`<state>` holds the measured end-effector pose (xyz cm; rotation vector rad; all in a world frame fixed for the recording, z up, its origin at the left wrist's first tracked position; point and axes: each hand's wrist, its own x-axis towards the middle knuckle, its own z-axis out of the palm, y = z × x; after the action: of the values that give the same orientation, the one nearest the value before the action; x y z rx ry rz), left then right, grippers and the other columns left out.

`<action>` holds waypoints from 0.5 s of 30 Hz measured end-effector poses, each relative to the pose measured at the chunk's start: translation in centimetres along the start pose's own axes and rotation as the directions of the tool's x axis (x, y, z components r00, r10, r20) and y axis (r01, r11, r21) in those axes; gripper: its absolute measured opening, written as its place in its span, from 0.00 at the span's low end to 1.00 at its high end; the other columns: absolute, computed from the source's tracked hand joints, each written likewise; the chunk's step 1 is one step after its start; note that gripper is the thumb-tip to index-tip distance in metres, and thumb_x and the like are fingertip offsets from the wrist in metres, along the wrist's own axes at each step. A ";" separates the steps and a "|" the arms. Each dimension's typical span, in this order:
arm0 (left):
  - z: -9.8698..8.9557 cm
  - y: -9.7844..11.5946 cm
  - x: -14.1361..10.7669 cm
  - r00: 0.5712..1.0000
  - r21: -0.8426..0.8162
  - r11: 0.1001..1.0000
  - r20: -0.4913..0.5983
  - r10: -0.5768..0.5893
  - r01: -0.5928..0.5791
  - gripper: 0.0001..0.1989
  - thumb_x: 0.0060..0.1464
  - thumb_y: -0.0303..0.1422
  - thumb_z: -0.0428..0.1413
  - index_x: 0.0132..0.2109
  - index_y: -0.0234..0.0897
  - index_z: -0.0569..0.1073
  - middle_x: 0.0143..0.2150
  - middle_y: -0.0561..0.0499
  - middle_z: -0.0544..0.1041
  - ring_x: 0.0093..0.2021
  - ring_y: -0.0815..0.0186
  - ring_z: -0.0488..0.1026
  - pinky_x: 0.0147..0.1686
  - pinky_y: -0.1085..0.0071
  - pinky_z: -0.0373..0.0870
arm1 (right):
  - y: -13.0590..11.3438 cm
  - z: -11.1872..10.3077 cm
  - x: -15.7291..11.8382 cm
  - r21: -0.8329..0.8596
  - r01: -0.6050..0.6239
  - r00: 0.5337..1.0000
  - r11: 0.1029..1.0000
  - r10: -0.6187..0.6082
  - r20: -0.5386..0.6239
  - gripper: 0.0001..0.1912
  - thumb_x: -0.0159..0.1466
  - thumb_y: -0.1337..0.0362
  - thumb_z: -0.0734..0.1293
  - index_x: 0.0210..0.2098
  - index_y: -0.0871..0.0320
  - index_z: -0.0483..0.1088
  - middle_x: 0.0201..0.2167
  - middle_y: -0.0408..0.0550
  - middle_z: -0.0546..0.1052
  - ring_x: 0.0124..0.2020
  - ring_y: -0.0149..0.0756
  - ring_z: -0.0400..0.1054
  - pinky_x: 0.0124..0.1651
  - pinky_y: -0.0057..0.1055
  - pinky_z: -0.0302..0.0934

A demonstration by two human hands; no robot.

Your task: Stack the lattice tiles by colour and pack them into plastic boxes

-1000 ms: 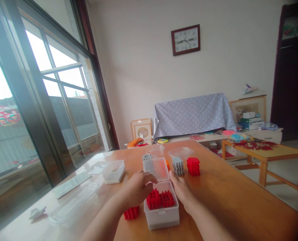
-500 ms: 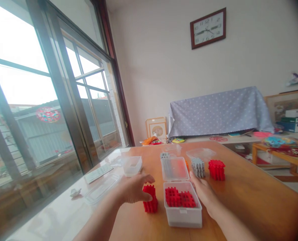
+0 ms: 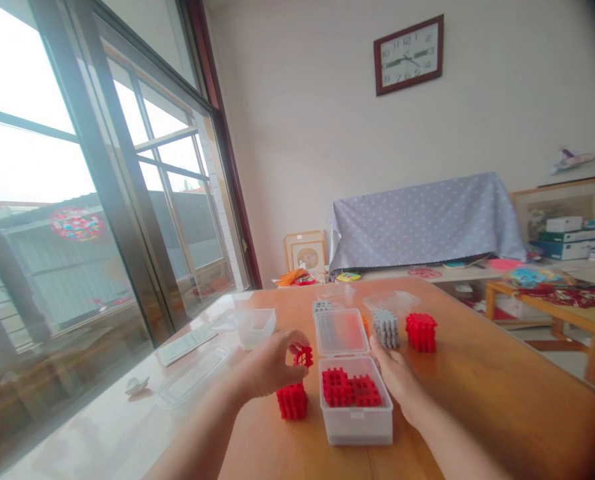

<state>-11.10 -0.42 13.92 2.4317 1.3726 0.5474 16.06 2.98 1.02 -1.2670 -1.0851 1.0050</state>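
My left hand (image 3: 277, 363) pinches a red window-like building piece (image 3: 303, 358) between thumb and fingers. Right below it stands a stack of red building pieces (image 3: 292, 403) on the table. A clear plastic box (image 3: 357, 427) sits before me with its hinged lid (image 3: 343, 333) tipped back, and red toothed pieces (image 3: 350, 388) lie inside it. Along the right side of this box rests my right hand (image 3: 395, 373), fingers stretched out near the lid's hinge, holding nothing that I can see.
Behind the box stand a grey stack (image 3: 386, 328) and another red stack (image 3: 421, 333). A second clear container (image 3: 257, 328), a loose clear lid (image 3: 193, 378) and a printed sheet (image 3: 187, 343) lie to the left. Clear plastic wrapping (image 3: 397, 301) lies at the back.
My left hand has lifted one red piece off the top of the near red stack, which is now lower. My right hand stays beside the box. The view has shifted slightly.
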 end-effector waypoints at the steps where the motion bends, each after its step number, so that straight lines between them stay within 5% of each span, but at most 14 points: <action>1: 0.2 0.8 0.4 1.000 -0.015 1.000 -0.010 0.023 -0.023 0.16 0.50 0.30 0.60 0.48 0.40 0.75 0.47 0.50 0.79 0.47 0.61 0.76 0.47 0.68 0.72 | -0.1 0.0 0.0 0.013 -0.012 1.000 1.000 0.012 0.028 0.31 0.62 0.36 0.63 0.36 0.57 0.82 0.39 0.56 0.85 0.49 0.56 0.77 0.53 0.40 0.66; 9: 4.8 5.7 3.5 0.992 -0.070 0.992 0.063 0.113 -0.109 0.20 0.49 0.30 0.61 0.51 0.41 0.74 0.47 0.50 0.80 0.45 0.61 0.76 0.44 0.69 0.72 | 0.0 0.0 -0.2 0.089 -0.008 0.994 0.996 -0.002 0.108 0.35 0.63 0.34 0.60 0.39 0.59 0.80 0.33 0.52 0.84 0.42 0.51 0.78 0.44 0.38 0.68; 15: 7.4 6.8 5.1 0.979 0.119 0.982 0.159 0.127 -0.146 0.19 0.46 0.34 0.64 0.48 0.42 0.75 0.45 0.49 0.81 0.44 0.56 0.76 0.43 0.65 0.71 | -0.1 0.2 -0.2 0.132 -0.014 0.992 0.991 -0.003 0.130 0.37 0.63 0.32 0.59 0.33 0.61 0.79 0.28 0.52 0.82 0.30 0.44 0.76 0.36 0.35 0.66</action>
<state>-0.17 0.07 11.27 2.6266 1.2217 0.3047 15.87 2.86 1.08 -1.1100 -1.0945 1.1579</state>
